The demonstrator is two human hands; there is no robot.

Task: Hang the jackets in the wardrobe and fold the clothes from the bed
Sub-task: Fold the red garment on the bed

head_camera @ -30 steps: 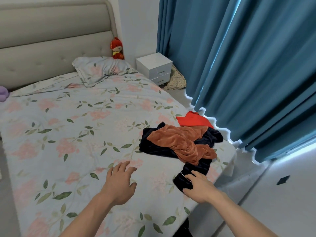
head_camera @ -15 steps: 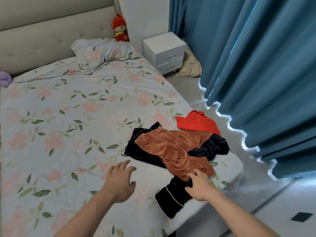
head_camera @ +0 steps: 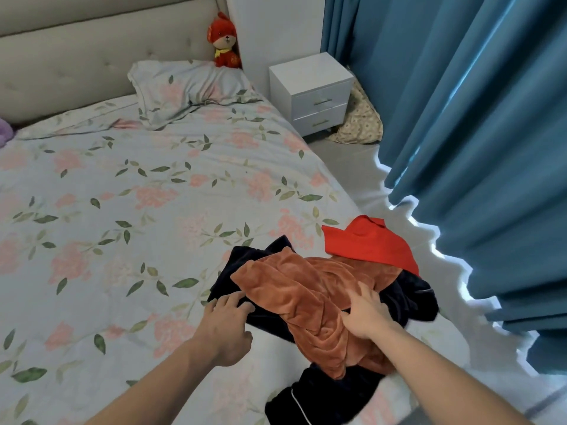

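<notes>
A red plush toy (head_camera: 225, 44) sat upright in the corner where the padded beige headboard (head_camera: 76, 53) met the white wall (head_camera: 276, 26), just behind a floral pillow (head_camera: 184, 87) that lay rumpled at the head of the mattress. Beside it stood a white nightstand (head_camera: 311, 93) with 2 drawers, each with a slim metal handle. A patterned cushion (head_camera: 362, 124) leaned on the floor between the nightstand and the teal curtains (head_camera: 475, 118), which hung in heavy folds down the right side. Daylight glowed along their lower hem. Something purple (head_camera: 4, 133) showed at the far left edge, too cropped to identify.
</notes>
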